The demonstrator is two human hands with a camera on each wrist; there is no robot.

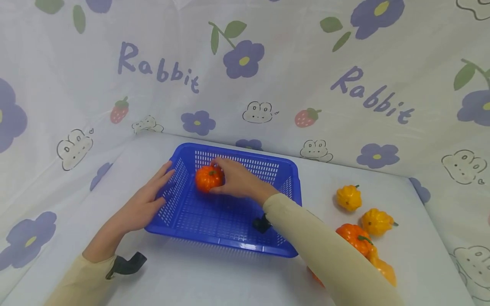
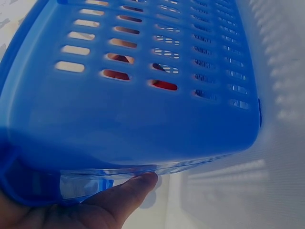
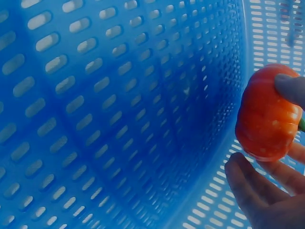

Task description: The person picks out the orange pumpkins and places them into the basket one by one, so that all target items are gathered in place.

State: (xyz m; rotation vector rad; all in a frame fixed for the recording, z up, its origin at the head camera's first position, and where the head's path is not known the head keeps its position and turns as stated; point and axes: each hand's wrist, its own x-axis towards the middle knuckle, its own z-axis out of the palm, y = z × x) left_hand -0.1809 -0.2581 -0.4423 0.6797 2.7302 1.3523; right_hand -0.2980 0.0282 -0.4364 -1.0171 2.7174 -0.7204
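Inside the blue plastic basket [image 1: 233,250], my right hand [image 1: 241,180] holds a small orange-red pumpkin [image 1: 208,179] near the far left corner. In the right wrist view, thumb and fingers [image 3: 290,86] go round the pumpkin [image 3: 267,114], whose green stem faces the palm. My left hand [image 1: 139,206] lies against the outside of the basket's left wall, fingers extended toward its rim. The left wrist view has one straight finger [image 2: 128,193] at the outside of the basket wall [image 2: 143,124].
To the right of the basket lie two yellow gourds [image 1: 349,198], an orange pumpkin [image 1: 350,236] and an orange-yellow gourd [image 1: 384,270], some partly behind my right sleeve [image 1: 325,246]. A printed cloth [image 1: 283,63] hangs behind the white table [image 1: 214,280].
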